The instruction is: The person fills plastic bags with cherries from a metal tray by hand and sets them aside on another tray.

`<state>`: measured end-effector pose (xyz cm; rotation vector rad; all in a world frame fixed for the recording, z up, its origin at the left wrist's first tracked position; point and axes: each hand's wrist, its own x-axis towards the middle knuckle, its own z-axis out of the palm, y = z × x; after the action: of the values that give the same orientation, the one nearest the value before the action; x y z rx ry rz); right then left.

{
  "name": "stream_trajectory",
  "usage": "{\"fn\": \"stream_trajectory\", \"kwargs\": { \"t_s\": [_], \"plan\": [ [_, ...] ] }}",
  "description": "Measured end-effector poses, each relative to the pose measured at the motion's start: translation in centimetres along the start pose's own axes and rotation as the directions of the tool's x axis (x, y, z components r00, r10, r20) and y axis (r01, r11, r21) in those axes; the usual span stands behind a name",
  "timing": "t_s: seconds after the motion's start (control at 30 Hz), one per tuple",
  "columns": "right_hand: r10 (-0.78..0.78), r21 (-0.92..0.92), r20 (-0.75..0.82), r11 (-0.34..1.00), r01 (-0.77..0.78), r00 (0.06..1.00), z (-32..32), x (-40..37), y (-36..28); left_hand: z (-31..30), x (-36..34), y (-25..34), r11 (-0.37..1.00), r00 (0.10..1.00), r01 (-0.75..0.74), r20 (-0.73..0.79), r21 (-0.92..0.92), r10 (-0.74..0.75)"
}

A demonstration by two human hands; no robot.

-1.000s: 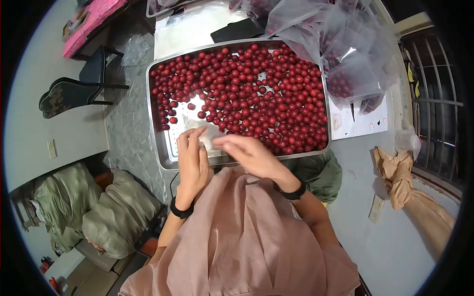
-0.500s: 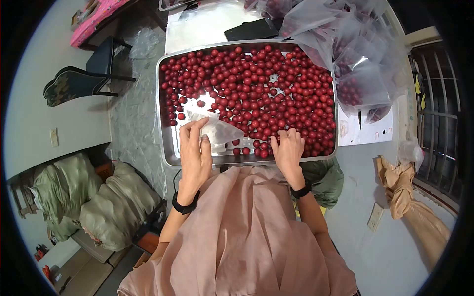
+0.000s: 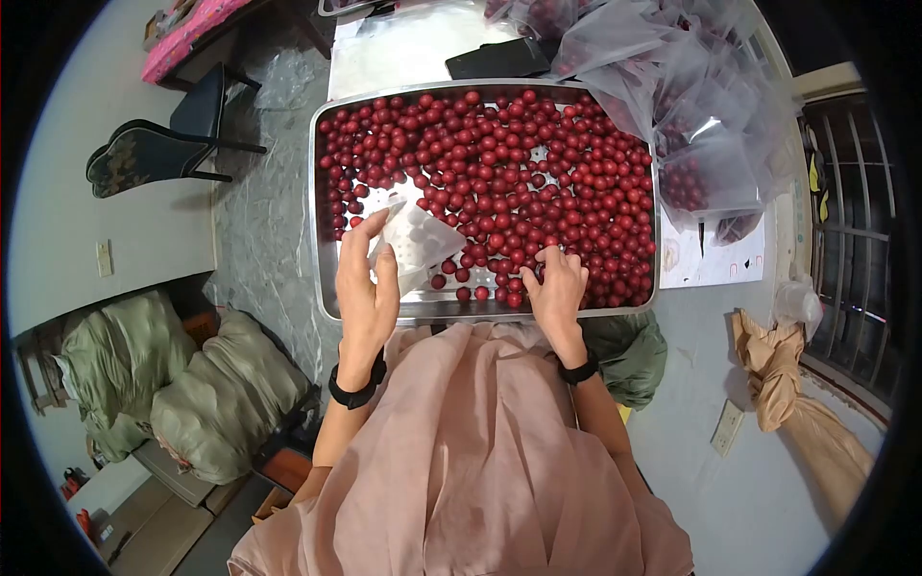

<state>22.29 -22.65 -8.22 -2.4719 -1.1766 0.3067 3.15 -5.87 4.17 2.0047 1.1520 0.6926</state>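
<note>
Left hand [image 3: 369, 293] holding clear, thin plastic bag [image 3: 420, 240], near-left in silver metal tray [image 3: 314, 192]; likely limp, take by rim. Right hand [image 3: 558, 296] curled at tray's small round red fruits [image 3: 515, 300], grip unclear; probably firm, bruisable

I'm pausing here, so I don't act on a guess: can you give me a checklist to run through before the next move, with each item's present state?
1. Left hand at the clear bag: ok, fingers at its left side.
2. Bag within the metal tray: ok.
3. Right hand at the red fruit: ok, near the tray's close rim.
4. Fruit gripped by the right hand: cannot tell, the fingers hide it.
5. Space between bag and fruit: not ok, several lie right beside the bag.
6. Black flat object outside the tray: ok, beyond the far rim.
</note>
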Motion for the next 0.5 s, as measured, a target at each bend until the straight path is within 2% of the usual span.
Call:
{"fn": "stream_trajectory", "kwargs": {
  "t_s": [0.07, 0.2, 0.27, 0.3, 0.33, 0.37, 0.4, 0.47, 0.5],
  "plan": [
    [0.026, 0.097, 0.003, 0.995, -0.026, 1.0, -0.1, 0.0, 0.2, 0.1, -0.1, -0.2, 1.0, 1.0, 0.027, 0.005, -0.015, -0.027],
    [0.046, 0.147, -0.032, 0.988, -0.041, 0.998, -1.7, -0.3, -0.1, 0.0, -0.5, -0.8, 0.999, 0.997, 0.04, 0.059, -0.006, -0.039],
    [0.146, 0.512, 0.087, 0.842, -0.169, 0.986, -3.4, -0.2, -0.5, 0.3, -0.6, -0.2, 0.999, 0.998, 0.028, 0.058, -0.027, -0.026],
    [0.128, 0.582, 0.19, 0.784, -0.217, 0.973, -4.3, -0.3, -0.6, 0.5, -0.7, -0.1, 1.0, 0.997, 0.01, 0.078, -0.026, -0.008],
    [0.123, 0.584, 0.188, 0.784, -0.212, 0.974, -5.5, -0.2, -0.9, 0.7, -0.8, 0.0, 1.0, 0.995, -0.01, 0.098, -0.025, 0.012],
    [0.066, 0.764, 0.354, 0.555, -0.329, 0.933, -6.7, 0.0, -1.3, 0.9, -0.9, 0.5, 1.0, 0.993, -0.021, 0.115, -0.023, 0.023],
    [-0.04, 0.843, 0.488, 0.282, -0.458, 0.872, -8.0, 0.3, -1.9, 1.1, -0.9, 0.9, 0.999, 0.989, -0.052, 0.138, 0.012, 0.05],
    [-0.159, 0.852, 0.523, 0.098, -0.514, 0.837, -10.2, 0.9, -3.9, 1.8, -1.4, 1.1, 0.993, 0.979, -0.097, 0.185, 0.06, 0.085],
    [-0.204, 0.855, 0.518, 0.1, -0.509, 0.831, -10.4, 1.2, -4.7, 2.0, -1.6, 1.3, 0.993, 0.98, -0.1, 0.18, 0.058, 0.088]
  ]
}}
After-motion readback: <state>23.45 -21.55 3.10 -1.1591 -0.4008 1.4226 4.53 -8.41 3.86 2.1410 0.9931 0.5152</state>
